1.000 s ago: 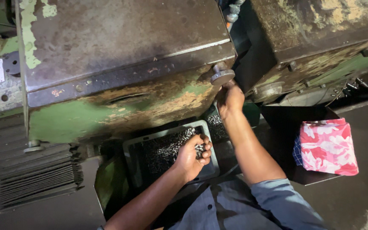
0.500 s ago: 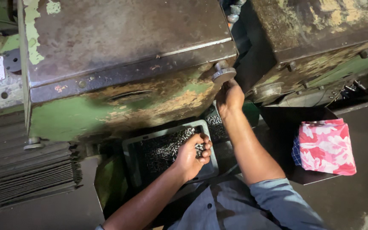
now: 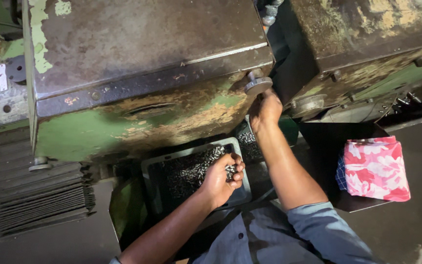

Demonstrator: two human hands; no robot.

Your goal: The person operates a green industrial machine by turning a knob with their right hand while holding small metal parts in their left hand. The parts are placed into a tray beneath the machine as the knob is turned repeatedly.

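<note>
My left hand (image 3: 222, 177) is closed around a handful of small shiny metal parts (image 3: 230, 170) over a grey tray (image 3: 147, 168) that holds a heap of the same parts (image 3: 191, 168). My right hand (image 3: 264, 108) reaches up under the corner of a big green, rusty machine (image 3: 137, 68), just below a round metal knob (image 3: 258, 84). Its fingers are curled against the machine's edge; what they hold is hidden.
A second worn machine block (image 3: 367, 39) stands at the right, with a dark gap between the two. A pink and white patterned cloth (image 3: 374, 168) lies on a dark surface at the right. A ribbed grille (image 3: 40, 195) sits at the lower left.
Almost nothing moves. My left hand stays closed on the parts over the tray, and my right hand stays up by the knob.
</note>
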